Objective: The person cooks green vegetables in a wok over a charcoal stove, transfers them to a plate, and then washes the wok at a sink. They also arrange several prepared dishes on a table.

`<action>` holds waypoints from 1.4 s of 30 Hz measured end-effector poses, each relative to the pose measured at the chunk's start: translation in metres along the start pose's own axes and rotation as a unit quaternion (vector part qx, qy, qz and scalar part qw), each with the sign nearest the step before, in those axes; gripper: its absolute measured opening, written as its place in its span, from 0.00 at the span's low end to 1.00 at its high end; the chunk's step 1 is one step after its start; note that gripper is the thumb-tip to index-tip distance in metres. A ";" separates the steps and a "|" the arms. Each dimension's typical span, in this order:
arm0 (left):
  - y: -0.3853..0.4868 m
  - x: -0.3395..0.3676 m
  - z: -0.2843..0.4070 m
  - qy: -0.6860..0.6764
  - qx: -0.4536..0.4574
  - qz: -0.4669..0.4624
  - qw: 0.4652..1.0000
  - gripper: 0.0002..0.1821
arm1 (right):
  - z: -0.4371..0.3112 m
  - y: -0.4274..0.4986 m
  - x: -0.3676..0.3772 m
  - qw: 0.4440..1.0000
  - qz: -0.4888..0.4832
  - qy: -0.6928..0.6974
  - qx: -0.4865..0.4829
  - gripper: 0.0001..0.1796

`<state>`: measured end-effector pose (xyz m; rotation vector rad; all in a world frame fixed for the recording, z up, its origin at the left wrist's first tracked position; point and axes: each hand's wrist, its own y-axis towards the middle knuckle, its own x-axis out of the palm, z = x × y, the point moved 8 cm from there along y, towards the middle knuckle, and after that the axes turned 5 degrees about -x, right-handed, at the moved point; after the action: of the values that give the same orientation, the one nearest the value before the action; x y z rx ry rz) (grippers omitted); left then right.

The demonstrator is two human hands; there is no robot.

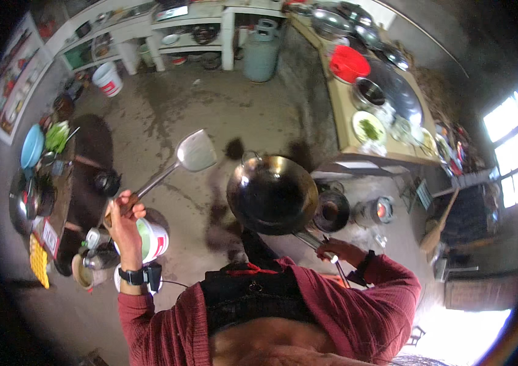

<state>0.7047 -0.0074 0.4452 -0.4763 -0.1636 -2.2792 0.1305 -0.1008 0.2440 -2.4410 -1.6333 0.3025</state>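
My left hand grips the wooden handle of a metal wok spatula, its broad blade raised up and to the right over the floor. With my right hand I hold the metal handle of a wok, which hangs in front of my body. The wok's inside is dark with a brownish rim, and no food shows in it. The spatula blade and the wok are apart. Just right of the wok stands a dark round stove or pan, partly hidden by it.
A small stove with an orange glow stands at the right. The tiled counter holds a plate of chopped greens, a pot and a red basin. Left are a white bucket and a cluttered table. A gas cylinder stands ahead.
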 end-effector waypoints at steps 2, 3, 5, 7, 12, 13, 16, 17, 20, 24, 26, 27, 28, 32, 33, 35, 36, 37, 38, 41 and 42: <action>0.022 0.000 0.015 -0.014 0.014 0.009 1.000 0.16 | -0.036 0.077 -0.007 0.984 -0.063 -0.141 -0.083 0.07; 0.036 0.002 0.023 -0.012 0.016 0.004 1.000 0.17 | -0.051 0.122 -0.012 0.992 -0.065 0.028 -0.102 0.07; 0.065 0.014 0.035 0.018 0.022 -0.014 1.000 0.17 | -0.061 0.188 -0.036 0.992 -0.071 0.104 0.010 0.10; 0.100 0.024 0.048 0.036 0.034 -0.035 0.998 0.18 | -0.110 0.250 -0.057 0.979 -0.150 -0.038 -0.136 0.15; 0.197 0.029 0.061 0.044 0.024 0.026 0.998 0.21 | -0.159 0.406 -0.113 0.944 -0.189 0.265 -0.054 0.07; 0.218 0.029 0.060 0.032 0.017 0.041 0.998 0.21 | -0.155 0.434 -0.129 0.943 -0.146 0.295 0.042 0.05; 0.280 0.021 0.061 0.011 0.015 0.090 0.996 0.23 | -0.176 0.523 -0.166 0.932 -0.121 0.301 0.161 0.09; 0.299 0.020 0.058 -0.004 0.021 0.105 0.994 0.23 | -0.183 0.551 -0.181 0.944 -0.103 0.258 0.178 0.09; 0.361 0.015 0.043 -0.038 0.022 0.151 0.987 0.24 | -0.218 0.625 -0.200 0.950 -0.153 0.218 0.161 0.12; 0.464 0.002 0.028 -0.055 0.040 0.180 0.981 0.26 | -0.253 0.734 -0.231 0.959 -0.155 0.166 0.167 0.15; 0.513 -0.005 0.022 -0.066 0.057 0.182 0.979 0.26 | -0.271 0.783 -0.244 0.959 -0.165 0.163 0.165 0.14; 0.543 -0.012 0.019 -0.064 0.045 0.184 0.980 0.27 | -0.283 0.812 -0.249 0.958 -0.175 0.164 0.155 0.14; 0.574 -0.018 0.021 -0.066 0.057 0.179 0.980 0.27 | -0.295 0.844 -0.253 0.963 -0.178 0.150 0.139 0.15; 0.691 -0.037 0.028 -0.104 0.054 0.195 0.974 0.26 | -0.371 0.946 -0.268 0.963 -0.238 0.121 0.027 0.19; 0.717 -0.032 0.031 -0.114 0.068 0.192 0.972 0.26 | -0.389 0.966 -0.278 0.963 -0.249 0.101 0.018 0.21; 0.776 -0.031 0.038 -0.128 0.073 0.183 0.972 0.25 | -0.428 1.003 -0.290 0.962 -0.263 0.075 -0.017 0.25; 0.805 -0.029 0.042 -0.128 0.079 0.172 0.973 0.26 | -0.447 1.019 -0.296 0.960 -0.270 0.066 -0.041 0.27; 0.830 -0.033 0.046 -0.130 0.091 0.184 0.970 0.26 | -0.467 1.035 -0.303 0.955 -0.281 0.049 -0.078 0.29; 0.856 -0.034 0.047 -0.131 0.104 0.188 0.968 0.27 | -0.484 1.050 -0.309 0.947 -0.284 -0.004 -0.151 0.30; 0.946 -0.028 0.040 -0.144 0.101 0.162 0.971 0.30 | -0.485 1.134 -0.353 0.974 -0.213 0.008 -0.073 0.23; 0.977 -0.028 0.040 -0.136 0.103 0.154 0.973 0.31 | -0.483 1.168 -0.366 0.978 -0.189 -0.011 -0.088 0.20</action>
<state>1.4461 -0.6450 0.4398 -0.6547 -0.4296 -1.8632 1.1616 -0.8994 0.4189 -2.1799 -2.1663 0.1295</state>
